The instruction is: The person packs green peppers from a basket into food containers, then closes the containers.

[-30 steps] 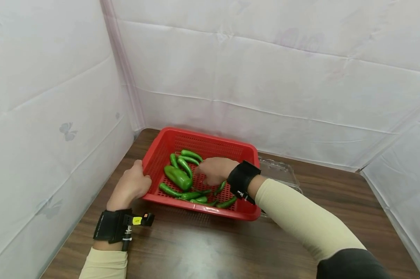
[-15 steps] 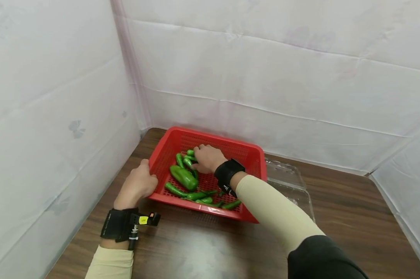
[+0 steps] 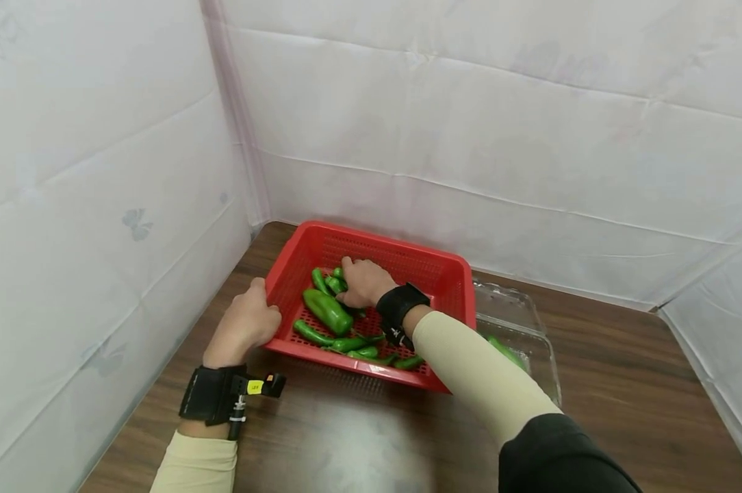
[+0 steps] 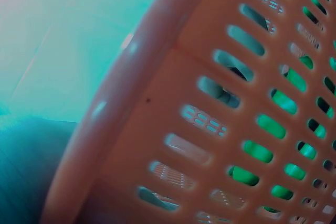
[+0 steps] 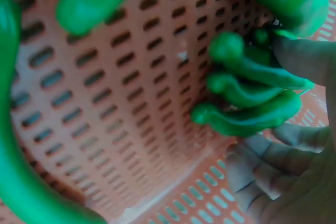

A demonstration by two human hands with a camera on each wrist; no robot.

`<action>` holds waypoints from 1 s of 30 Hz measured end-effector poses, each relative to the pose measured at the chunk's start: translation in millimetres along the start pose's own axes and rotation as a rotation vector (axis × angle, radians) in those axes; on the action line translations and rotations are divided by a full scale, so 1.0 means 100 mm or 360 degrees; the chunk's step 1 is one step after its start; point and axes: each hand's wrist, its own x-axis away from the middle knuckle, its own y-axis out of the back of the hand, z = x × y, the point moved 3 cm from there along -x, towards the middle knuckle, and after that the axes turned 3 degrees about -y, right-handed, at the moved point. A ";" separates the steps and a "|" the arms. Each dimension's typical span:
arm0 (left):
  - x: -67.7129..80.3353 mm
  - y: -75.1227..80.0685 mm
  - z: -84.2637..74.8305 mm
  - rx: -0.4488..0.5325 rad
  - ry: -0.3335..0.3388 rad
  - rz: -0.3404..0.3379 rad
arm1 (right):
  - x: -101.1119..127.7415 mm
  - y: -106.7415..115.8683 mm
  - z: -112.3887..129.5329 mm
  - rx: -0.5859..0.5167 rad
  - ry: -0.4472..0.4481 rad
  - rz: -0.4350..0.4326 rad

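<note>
Since the earlier frames my right hand (image 3: 361, 282) has travelled from the near right part of the red perforated plastic basket (image 3: 451, 263) to its far left area, and a green pepper now shows in the clear plastic clamshell tray (image 3: 534, 342) just right of the basket. The right-hand fingers (image 5: 273, 166) are curled around a cluster of three slim green chili peppers (image 5: 247, 98) lying against the basket floor; the wrist view is close and blurred, so I judge this a grip but cannot confirm how firmly it is closed. The large glossy green pepper (image 3: 328, 311) lies just left of that hand, and more slim peppers lie along the near wall. My left hand (image 3: 244, 329) grips the left rim of the basket, bracing it on the dark wood-grain table (image 3: 359, 438). Risk: three smooth, curved peppers held in one grasp may slip apart on lifting, and one could drop back or catch a stem in the basket slots.
</note>
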 end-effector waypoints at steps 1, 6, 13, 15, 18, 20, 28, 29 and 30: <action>0.00 0.00 0.00 -0.0004 0.0001 0.0001 | 0.00 -0.01 0.00 -0.0034 0.0015 0.0006; 0.01 0.00 0.00 -0.0006 -0.0011 -0.0005 | 0.04 -0.03 -0.02 -0.0088 0.0071 -0.0006; 0.01 -0.02 -0.01 -0.0005 -0.0028 -0.0004 | 0.11 -0.03 -0.04 -0.0104 0.0113 -0.0013; 0.01 -0.02 -0.02 -0.0009 -0.0035 -0.0001 | 0.13 -0.01 -0.05 -0.0116 0.0115 -0.0029; 0.00 -0.01 -0.03 -0.0019 -0.0044 -0.0005 | 0.16 0.04 -0.08 -0.0123 0.0130 -0.0058; -0.01 -0.01 -0.02 -0.0018 -0.0046 -0.0005 | 0.19 0.07 -0.09 -0.0137 0.0142 -0.0074; -0.03 -0.02 0.00 -0.0011 -0.0039 0.0007 | 0.37 0.24 -0.21 -0.0193 0.0175 -0.0103; -0.04 -0.02 0.00 -0.0015 -0.0038 0.0008 | 0.40 0.27 -0.23 -0.0198 0.0179 -0.0108; -0.04 -0.02 0.01 -0.0016 -0.0037 0.0010 | 0.44 0.30 -0.25 -0.0207 0.0185 -0.0114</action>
